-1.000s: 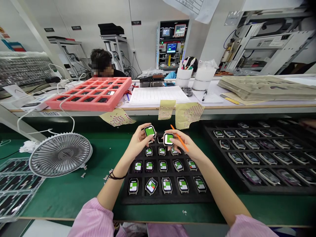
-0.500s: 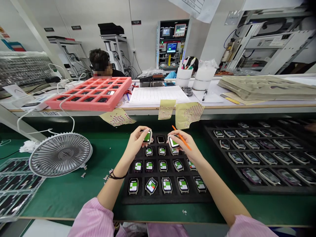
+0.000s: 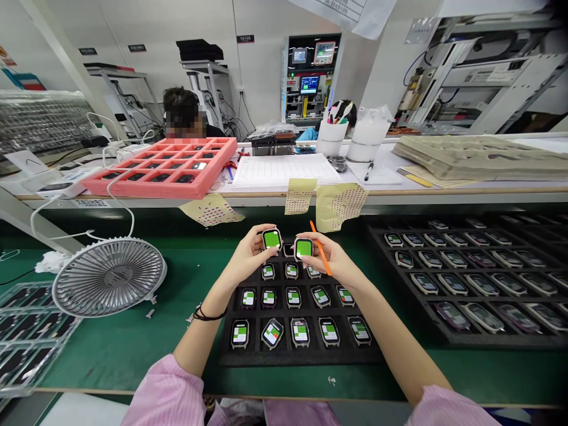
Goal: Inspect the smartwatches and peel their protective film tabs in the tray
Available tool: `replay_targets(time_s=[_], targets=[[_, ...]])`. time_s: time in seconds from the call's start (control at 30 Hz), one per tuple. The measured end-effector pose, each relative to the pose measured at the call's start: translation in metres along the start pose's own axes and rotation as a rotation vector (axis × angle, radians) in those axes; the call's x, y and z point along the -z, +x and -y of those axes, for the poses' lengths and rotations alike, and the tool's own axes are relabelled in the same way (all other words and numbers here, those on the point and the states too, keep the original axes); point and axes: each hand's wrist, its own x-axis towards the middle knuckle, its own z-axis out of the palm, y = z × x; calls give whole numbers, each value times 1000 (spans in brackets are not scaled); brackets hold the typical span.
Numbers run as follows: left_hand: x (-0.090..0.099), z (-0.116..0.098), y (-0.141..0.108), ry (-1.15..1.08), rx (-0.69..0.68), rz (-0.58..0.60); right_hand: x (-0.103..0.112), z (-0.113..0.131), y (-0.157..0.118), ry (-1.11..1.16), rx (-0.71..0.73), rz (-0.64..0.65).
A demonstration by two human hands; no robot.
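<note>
My left hand (image 3: 249,251) grips a smartwatch body (image 3: 271,238) by its edges, its lit screen showing green and facing me. In my right hand (image 3: 331,254) is a second smartwatch (image 3: 303,248), also with a green screen, the thumb on its lower right. An orange stick-like tool (image 3: 322,251) is tucked between the right fingers as well. Both watches are held above the back rows of a black foam tray (image 3: 297,358). Rows of strapless watches with green and white screens, such as this front-row watch (image 3: 300,333), lie in its compartments.
To the right lies another black tray (image 3: 426,328) full of watches. A grey fan (image 3: 110,278) and clear trays (image 3: 39,331) stand left. A shelf edge (image 3: 266,195) with hanging yellow sticker sheets (image 3: 341,207) runs behind my hands, bearing a pink foam tray (image 3: 164,188). Two people sit beyond.
Both watches have turned so their screens face me more fully, and their screens now show mostly green. My right hand's watch has shifted slightly left, closer to the left one. The orange tool has tilted steeper.
</note>
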Motion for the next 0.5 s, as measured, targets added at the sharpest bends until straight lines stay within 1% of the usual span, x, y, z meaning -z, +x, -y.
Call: replay_targets(time_s=[0.13, 0.23, 0.37, 0.5], targets=[[4, 3, 1, -58, 4, 13, 1, 0, 1, 124, 16, 46], [6, 1, 1, -87, 8, 16, 2, -2, 2, 154, 30, 49], [7, -2, 1, -115, 19, -4, 2, -5, 3, 160, 21, 17], [5, 0, 2, -126, 26, -25, 0, -8, 3, 93, -9, -43]])
